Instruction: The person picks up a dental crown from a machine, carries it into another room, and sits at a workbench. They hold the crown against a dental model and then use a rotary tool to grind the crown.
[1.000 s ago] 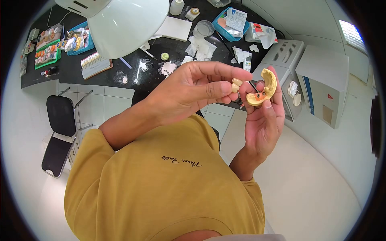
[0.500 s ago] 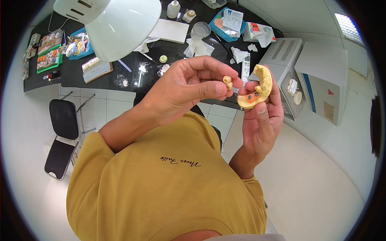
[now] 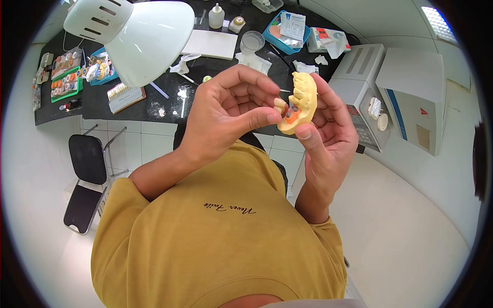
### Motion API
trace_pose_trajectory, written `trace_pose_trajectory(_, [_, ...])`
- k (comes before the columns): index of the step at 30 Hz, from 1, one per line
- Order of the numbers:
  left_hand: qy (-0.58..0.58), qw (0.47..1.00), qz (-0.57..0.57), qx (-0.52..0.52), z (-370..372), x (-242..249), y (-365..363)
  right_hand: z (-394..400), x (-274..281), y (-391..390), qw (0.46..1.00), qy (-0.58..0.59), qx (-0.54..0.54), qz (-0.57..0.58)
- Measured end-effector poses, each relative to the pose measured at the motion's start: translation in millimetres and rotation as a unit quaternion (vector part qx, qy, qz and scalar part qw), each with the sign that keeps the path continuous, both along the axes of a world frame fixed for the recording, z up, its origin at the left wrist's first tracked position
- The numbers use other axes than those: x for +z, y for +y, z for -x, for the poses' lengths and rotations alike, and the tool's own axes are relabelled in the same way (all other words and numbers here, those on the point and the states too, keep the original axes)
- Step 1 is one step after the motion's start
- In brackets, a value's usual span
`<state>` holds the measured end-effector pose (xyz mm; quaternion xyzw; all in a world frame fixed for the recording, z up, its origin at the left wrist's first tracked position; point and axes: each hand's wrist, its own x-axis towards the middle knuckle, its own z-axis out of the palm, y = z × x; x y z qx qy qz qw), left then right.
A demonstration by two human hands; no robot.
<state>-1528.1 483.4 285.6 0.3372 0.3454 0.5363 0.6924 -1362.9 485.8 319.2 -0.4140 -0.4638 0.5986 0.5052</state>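
In my right hand (image 3: 331,128) is a yellow dental model (image 3: 306,97) of a tooth arch, gripped between thumb and fingers. Its lower end carries an orange-pink gum section (image 3: 291,117) with small dark implant posts. A small cream dental bridge (image 3: 280,104) is pinched between the thumb and fingers of my left hand (image 3: 226,110). The bridge sits right at the model's inner side, beside the posts, and the fingers partly hide it. Both hands are held up in front of my chest, above the near edge of the workbench.
A white lamp head (image 3: 149,41) hangs over the black workbench (image 3: 205,77). On the bench are a tooth shade guide (image 3: 126,96), a white slab (image 3: 211,44), a clear cup (image 3: 252,42) and a blue basket (image 3: 283,41). A grey machine (image 3: 359,66) stands at right, a black chair (image 3: 87,159) at left.
The model has turned and moved left toward my left hand, now showing its teeth. The bridge has shifted slightly left and is now close against the model's orange section.
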Motion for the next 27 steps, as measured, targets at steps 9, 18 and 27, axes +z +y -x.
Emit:
trace_pose_trajectory(9, [0.026, 0.997, -0.058, 0.032, -4.3, -2.6, -3.1, -0.7, -2.8, -1.1, 1.0, -0.013, -0.002, 0.006])
trace_pose_trajectory(18, [0.036, 0.995, -0.076, 0.048, -5.5, -1.4, -4.7, 0.5, -4.5, -3.6, 0.999, -0.041, -0.012, -0.009])
trace_pose_trajectory(27, [0.063, 0.992, -0.1, 0.05, -1.5, -4.1, -7.3, 3.8, -6.7, -6.8, 0.997, -0.071, -0.013, -0.035])
